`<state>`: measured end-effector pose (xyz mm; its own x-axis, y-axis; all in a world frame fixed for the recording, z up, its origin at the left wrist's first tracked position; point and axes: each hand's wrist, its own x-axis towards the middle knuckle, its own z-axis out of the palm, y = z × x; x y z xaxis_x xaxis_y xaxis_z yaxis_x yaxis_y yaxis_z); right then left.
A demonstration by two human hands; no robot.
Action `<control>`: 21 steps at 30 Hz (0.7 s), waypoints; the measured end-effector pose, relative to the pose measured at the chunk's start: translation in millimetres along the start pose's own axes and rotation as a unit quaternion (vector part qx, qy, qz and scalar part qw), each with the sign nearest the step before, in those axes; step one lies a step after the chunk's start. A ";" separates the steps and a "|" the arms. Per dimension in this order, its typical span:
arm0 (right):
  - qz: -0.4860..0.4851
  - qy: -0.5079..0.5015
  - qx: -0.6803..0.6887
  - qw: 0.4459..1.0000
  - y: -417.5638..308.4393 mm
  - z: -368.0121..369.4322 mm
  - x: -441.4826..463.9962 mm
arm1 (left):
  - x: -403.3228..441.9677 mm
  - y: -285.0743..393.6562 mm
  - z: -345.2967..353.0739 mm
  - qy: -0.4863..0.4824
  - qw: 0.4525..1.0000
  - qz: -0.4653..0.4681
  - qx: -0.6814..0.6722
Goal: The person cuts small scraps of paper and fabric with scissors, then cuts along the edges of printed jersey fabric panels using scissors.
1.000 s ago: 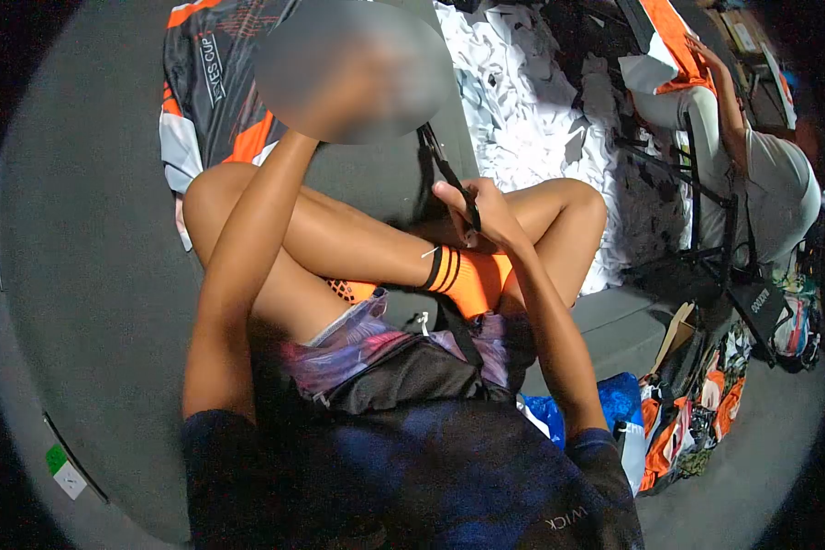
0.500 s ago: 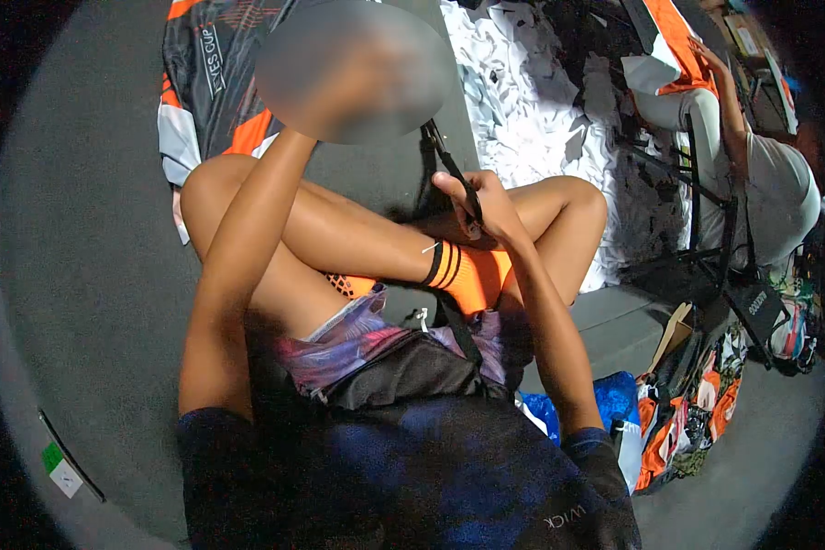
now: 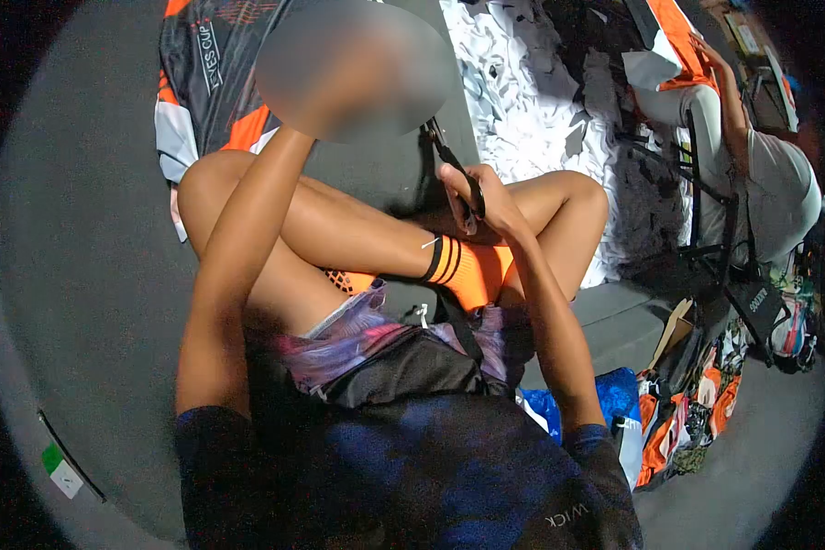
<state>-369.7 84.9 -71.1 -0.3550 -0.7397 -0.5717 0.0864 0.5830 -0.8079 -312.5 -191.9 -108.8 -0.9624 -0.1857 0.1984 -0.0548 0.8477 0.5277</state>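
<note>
Scissors with black handles (image 3: pixel 449 151) are gripped in my right hand (image 3: pixel 486 197), its thumb and fingers closed around the handles. Their blades point up and away from me, and the tips meet the edge of a blurred patch. My left arm reaches forward into this patch, where my left hand (image 3: pixel 365 75) is only a smear; its fingers and anything in them cannot be made out. Left of the patch, a black, orange and white printed garment (image 3: pixel 220 69) lies on the grey surface (image 3: pixel 82 238). My crossed legs, with an orange sock (image 3: pixel 467 273), are below both hands.
A heap of white fabric pieces (image 3: pixel 513 101) lies beyond my right hand. At the upper right a seated co-worker (image 3: pixel 779 192) has a hand on orange and white cloth (image 3: pixel 674 46). Colourful fabric (image 3: pixel 669 431) and a blue bag (image 3: pixel 617 394) lie at the lower right.
The scissors' handles in my right hand look slightly further apart than before. The left arm has barely moved, and the view has shifted a little.
</note>
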 end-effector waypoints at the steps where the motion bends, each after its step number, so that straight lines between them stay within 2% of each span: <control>1: 0.002 -0.001 -0.003 1.000 -1.6 0.6 1.0 | 0.0 0.0 0.2 0.002 1.000 0.006 0.005; 6: -0.006 0.031 -0.041 0.999 -6.6 2.6 0.7 | -0.1 -6.6 5.2 0.011 0.999 0.025 0.017; 9: 0.044 0.037 -0.029 0.998 -8.5 0.9 0.3 | 0.6 -6.0 5.7 0.014 0.999 0.029 0.019; 18: 0.022 0.036 -0.018 0.999 -11.0 0.5 -2.7 | 0.1 -8.0 6.9 0.015 1.000 0.023 0.003; 21: 0.037 0.046 -0.056 0.997 -3.7 -1.7 1.8 | 0.4 -8.0 8.6 0.015 1.000 0.019 -0.006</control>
<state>-372.2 82.0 -68.9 -0.4361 -0.6628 -0.6087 0.0128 0.6718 -0.7406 -314.7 -194.5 -120.0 -0.9555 -0.1685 0.2421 -0.0154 0.8481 0.5295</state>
